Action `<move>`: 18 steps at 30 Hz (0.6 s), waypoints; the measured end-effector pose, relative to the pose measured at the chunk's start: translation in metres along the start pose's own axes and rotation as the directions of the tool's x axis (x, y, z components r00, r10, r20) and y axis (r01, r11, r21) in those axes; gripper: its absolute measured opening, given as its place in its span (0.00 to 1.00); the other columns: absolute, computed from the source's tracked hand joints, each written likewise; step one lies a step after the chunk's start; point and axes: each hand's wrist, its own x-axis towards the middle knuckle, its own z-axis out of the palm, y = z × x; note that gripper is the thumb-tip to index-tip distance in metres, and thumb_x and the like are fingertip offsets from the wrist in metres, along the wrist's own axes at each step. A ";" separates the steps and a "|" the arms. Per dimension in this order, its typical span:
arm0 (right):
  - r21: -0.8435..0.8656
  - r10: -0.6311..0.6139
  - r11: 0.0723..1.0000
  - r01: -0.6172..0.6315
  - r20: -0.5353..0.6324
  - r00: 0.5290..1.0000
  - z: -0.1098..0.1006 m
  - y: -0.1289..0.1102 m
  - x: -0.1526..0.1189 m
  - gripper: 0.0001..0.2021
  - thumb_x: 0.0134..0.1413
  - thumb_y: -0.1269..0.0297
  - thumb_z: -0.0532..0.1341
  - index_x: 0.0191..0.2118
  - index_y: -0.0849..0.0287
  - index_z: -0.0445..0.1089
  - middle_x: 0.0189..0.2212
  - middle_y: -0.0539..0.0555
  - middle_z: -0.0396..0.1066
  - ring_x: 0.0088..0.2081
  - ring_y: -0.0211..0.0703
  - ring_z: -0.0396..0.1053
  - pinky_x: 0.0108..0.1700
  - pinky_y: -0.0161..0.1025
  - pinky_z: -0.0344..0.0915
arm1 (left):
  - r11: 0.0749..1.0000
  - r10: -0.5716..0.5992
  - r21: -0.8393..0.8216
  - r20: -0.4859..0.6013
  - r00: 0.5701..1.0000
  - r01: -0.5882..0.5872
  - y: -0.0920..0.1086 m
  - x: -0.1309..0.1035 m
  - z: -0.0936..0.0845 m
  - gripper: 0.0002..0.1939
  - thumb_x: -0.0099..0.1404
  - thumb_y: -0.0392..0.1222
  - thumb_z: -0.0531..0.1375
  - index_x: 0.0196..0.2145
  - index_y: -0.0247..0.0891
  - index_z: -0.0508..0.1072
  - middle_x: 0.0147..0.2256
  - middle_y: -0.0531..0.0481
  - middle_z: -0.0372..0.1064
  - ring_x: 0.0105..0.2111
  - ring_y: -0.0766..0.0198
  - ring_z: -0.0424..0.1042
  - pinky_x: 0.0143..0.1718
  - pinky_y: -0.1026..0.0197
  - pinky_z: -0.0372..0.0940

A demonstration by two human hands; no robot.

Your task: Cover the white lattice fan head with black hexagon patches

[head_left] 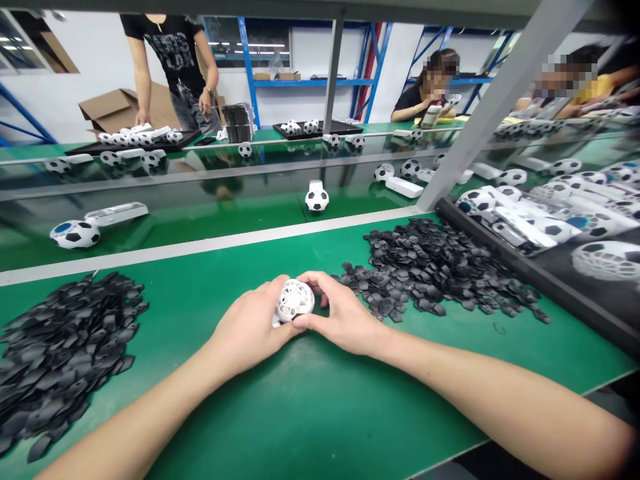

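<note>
Green bench [310, 400] runs across the view, a glossy conveyor strip behind it carrying a finished soccer-ball fan [317, 198] at centre. Black tray [550, 283] at right edge holds white lattice shells and part-covered balls. Large heap of black patches [60, 350] lies at left, well apart from the hands; a second heap of black patches [430, 267] sits right of centre, near the right hand. Both forearms rest on the bench. Left hand [250, 330] cups a white lattice ball shell [294, 300] from below-left, fingers curled on it. Right hand [340, 313] wraps over its right side, thumb and fingers pinching it. Shell sits between the hands, just above bench centre.
</note>
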 end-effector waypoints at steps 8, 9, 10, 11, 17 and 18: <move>-0.608 0.023 0.788 -0.098 -0.129 0.991 -0.053 0.023 0.017 0.05 0.49 0.62 0.62 0.32 0.56 0.71 0.33 0.55 0.67 0.37 0.47 0.65 0.37 0.42 0.61 | 0.985 0.026 0.173 -0.060 0.998 -0.015 -0.019 0.005 -0.008 0.28 0.56 0.35 0.51 0.56 0.45 0.56 0.51 0.49 0.64 0.47 0.52 0.62 0.44 0.50 0.58; -0.670 0.056 0.733 -0.117 -0.112 0.992 -0.055 0.024 0.017 0.05 0.48 0.63 0.62 0.32 0.56 0.71 0.32 0.55 0.67 0.38 0.48 0.64 0.36 0.41 0.60 | 0.984 0.025 0.176 -0.068 0.997 -0.013 -0.021 0.006 -0.008 0.29 0.56 0.32 0.49 0.56 0.46 0.57 0.49 0.49 0.65 0.46 0.53 0.62 0.44 0.50 0.58; -0.703 0.090 0.699 -0.128 -0.090 0.992 -0.057 0.025 0.017 0.04 0.48 0.64 0.62 0.32 0.55 0.72 0.32 0.55 0.68 0.38 0.49 0.65 0.35 0.41 0.60 | 0.984 0.032 0.179 -0.070 0.997 -0.019 -0.023 0.006 -0.008 0.30 0.55 0.30 0.48 0.56 0.46 0.57 0.48 0.48 0.66 0.46 0.53 0.62 0.46 0.50 0.57; -0.717 0.117 0.684 -0.131 -0.069 0.991 -0.057 0.025 0.016 0.03 0.49 0.66 0.61 0.32 0.55 0.72 0.31 0.55 0.69 0.38 0.49 0.65 0.34 0.40 0.60 | 0.982 0.045 0.185 -0.069 0.997 -0.032 -0.025 0.007 -0.008 0.31 0.54 0.28 0.47 0.56 0.46 0.57 0.47 0.48 0.67 0.47 0.54 0.62 0.48 0.48 0.56; -0.672 0.083 0.737 -0.071 -0.014 0.996 -0.050 0.021 0.014 0.05 0.48 0.73 0.58 0.28 0.57 0.68 0.30 0.53 0.69 0.35 0.45 0.65 0.33 0.38 0.59 | 0.985 0.081 0.157 -0.028 0.996 -0.075 -0.026 0.007 -0.007 0.33 0.53 0.27 0.49 0.57 0.44 0.55 0.52 0.47 0.61 0.56 0.52 0.51 0.56 0.42 0.41; -0.642 0.067 0.765 -0.049 0.004 0.998 -0.049 0.020 0.014 0.06 0.48 0.75 0.58 0.27 0.57 0.67 0.28 0.52 0.68 0.33 0.43 0.65 0.32 0.37 0.59 | 0.988 0.086 0.129 -0.010 0.996 -0.085 -0.026 0.006 -0.007 0.33 0.54 0.30 0.52 0.57 0.44 0.54 0.53 0.47 0.60 0.57 0.51 0.50 0.57 0.41 0.40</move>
